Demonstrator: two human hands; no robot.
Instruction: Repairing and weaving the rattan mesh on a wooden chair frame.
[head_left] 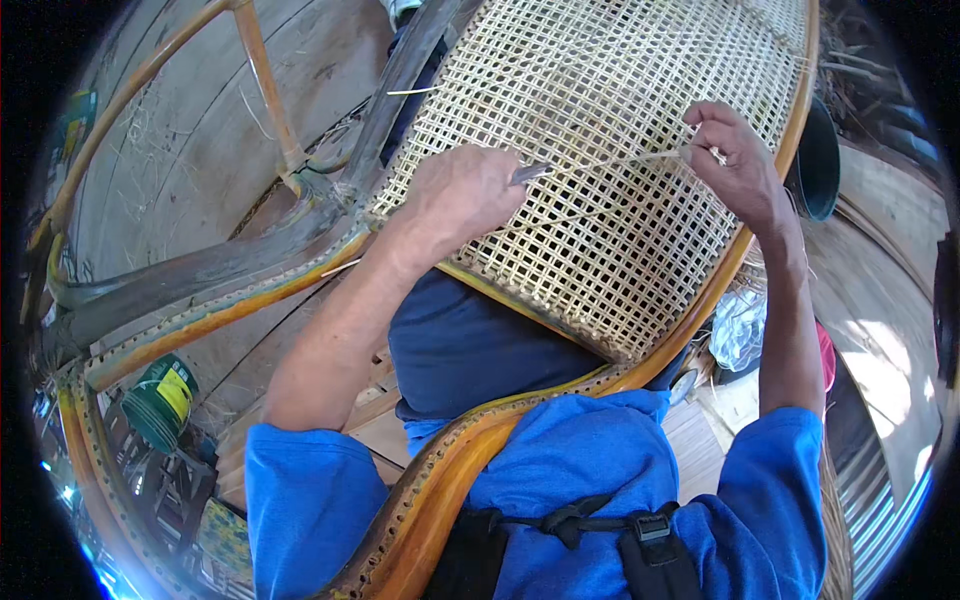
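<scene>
**Cane weaving on a curved chair frame**

Woven cane panel [620,200] in pale yellow fills the upper middle of the view, stretched inside a bent orange-brown wooden frame [720,280] that lies across the person's lap. The left hand [465,195] rests on the mesh near its left edge, the fingers curled together around a thin grey metal tool [530,173], whose tip points to the right. The right hand [730,155] is raised above the right side of the panel, and its thumb and fingers are pinched together on a loose cane strand [625,162]. This strand runs almost straight between the two hands, just above the weave (its far end is lost among the fingers).

Below the panel, a second part of the frame with small holes [430,490] curves across the blue shirt. To the lower left, on the wooden floor [190,150], stands a green roll [160,400]. A dark round container [820,165] sits behind the right hand.
</scene>
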